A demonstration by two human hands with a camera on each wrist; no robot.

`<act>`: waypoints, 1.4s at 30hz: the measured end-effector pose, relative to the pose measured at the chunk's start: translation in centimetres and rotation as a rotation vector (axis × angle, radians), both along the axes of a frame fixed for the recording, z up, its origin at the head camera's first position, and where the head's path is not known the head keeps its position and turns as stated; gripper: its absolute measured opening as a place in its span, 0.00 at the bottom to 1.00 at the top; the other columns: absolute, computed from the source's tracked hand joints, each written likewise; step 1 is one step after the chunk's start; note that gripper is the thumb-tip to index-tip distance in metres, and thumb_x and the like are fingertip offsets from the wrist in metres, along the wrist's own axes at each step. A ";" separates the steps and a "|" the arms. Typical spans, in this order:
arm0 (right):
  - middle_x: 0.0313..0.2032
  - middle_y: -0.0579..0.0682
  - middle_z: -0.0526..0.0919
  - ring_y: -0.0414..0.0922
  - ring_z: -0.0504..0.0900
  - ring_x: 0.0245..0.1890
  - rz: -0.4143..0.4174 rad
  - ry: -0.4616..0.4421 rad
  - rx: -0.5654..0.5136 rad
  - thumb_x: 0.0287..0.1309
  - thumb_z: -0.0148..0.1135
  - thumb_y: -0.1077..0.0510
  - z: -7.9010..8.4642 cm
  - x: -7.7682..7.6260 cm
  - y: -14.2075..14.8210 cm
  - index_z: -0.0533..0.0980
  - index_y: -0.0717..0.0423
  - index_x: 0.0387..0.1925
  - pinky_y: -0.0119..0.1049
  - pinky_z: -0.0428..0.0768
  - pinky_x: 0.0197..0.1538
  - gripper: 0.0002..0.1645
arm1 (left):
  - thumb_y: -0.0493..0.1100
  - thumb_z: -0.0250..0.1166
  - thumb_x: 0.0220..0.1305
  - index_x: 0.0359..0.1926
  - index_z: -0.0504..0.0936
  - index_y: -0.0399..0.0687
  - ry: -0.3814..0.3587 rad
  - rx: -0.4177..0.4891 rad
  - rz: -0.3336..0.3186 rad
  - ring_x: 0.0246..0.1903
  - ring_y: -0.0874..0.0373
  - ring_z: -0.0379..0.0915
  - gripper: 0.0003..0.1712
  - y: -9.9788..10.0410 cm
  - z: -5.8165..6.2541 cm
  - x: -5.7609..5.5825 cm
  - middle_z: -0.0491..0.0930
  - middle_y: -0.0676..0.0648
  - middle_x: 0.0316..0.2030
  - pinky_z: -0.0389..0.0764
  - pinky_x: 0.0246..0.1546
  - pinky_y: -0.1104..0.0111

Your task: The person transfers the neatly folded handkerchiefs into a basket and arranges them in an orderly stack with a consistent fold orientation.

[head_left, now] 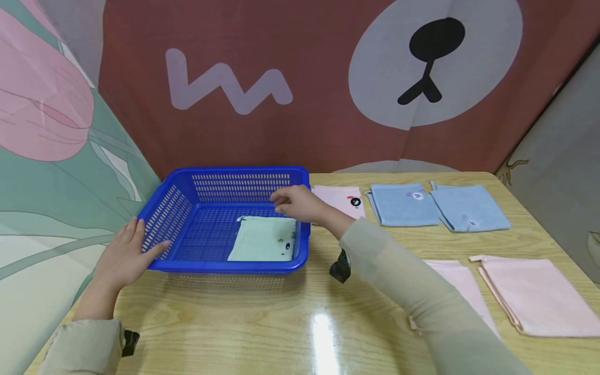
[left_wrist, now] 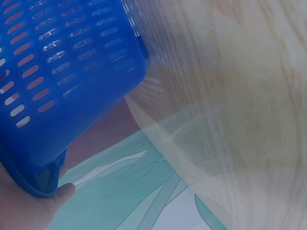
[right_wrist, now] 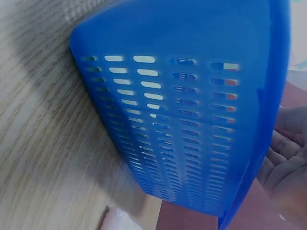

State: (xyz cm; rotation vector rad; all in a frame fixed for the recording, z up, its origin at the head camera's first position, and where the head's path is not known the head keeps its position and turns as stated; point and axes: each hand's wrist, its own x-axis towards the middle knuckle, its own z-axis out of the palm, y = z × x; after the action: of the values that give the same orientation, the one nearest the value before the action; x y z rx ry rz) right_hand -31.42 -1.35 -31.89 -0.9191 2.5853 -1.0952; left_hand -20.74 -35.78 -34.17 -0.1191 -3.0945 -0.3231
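Observation:
A blue plastic basket (head_left: 206, 265) with slotted walls sits on the table. Inside it, toward the right end, lies a folded pale green towel (head_left: 262, 238) with a small face design. My left hand (head_left: 123, 253) rests at the basket's front left corner, fingers along the left rim and thumb extended over the edge. In the left wrist view, the thumb (left_wrist: 64, 192) shows beside the blue rim. Above the right rim hovers my right hand (head_left: 302, 203), its fingers loosely bent over the basket with nothing visible in them. The right wrist view shows this hand (right_wrist: 288, 167) beyond the rim.
Right of the basket lie a folded pink towel (head_left: 335, 195) and two blue towels, one (head_left: 405, 208) beside another (head_left: 471, 211). Nearer, one pink towel (head_left: 544, 297) lies beside another (head_left: 461, 284) partly behind my right sleeve. A printed cloth (head_left: 319, 135) hangs behind the table.

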 end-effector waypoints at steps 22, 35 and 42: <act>0.40 0.55 0.77 0.44 0.77 0.38 -0.090 -0.117 -0.167 0.56 0.52 0.63 0.7 -0.1 4.2 0.70 0.62 0.49 0.30 0.77 0.36 0.17 | 0.62 0.40 0.61 0.60 0.36 0.20 -0.005 -0.002 -0.005 0.58 0.30 0.29 0.49 -0.2 -0.2 -0.1 0.34 0.22 0.59 0.40 0.53 0.41; 0.41 0.57 0.77 0.47 0.77 0.39 -0.137 -0.126 -0.208 0.56 0.53 0.63 0.7 -0.4 6.4 0.69 0.66 0.50 0.33 0.78 0.37 0.19 | 0.62 0.40 0.61 0.60 0.37 0.20 -0.004 0.005 -0.010 0.58 0.30 0.28 0.49 0.0 -0.2 -0.1 0.35 0.22 0.59 0.41 0.53 0.41; 0.40 0.62 0.76 0.49 0.77 0.39 -0.148 -0.113 -0.209 0.55 0.53 0.64 0.6 -0.7 7.8 0.70 0.67 0.49 0.35 0.78 0.37 0.19 | 0.62 0.40 0.61 0.60 0.36 0.21 -0.003 -0.001 -0.011 0.58 0.31 0.27 0.49 -0.1 -0.2 -0.1 0.34 0.22 0.59 0.41 0.53 0.42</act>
State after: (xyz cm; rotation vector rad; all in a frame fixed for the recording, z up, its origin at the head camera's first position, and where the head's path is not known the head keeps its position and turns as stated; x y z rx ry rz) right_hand -32.09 6.44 -31.31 -0.6910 2.5146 -1.4358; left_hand -20.87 -35.93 -34.39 -0.1351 -3.0977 -0.3225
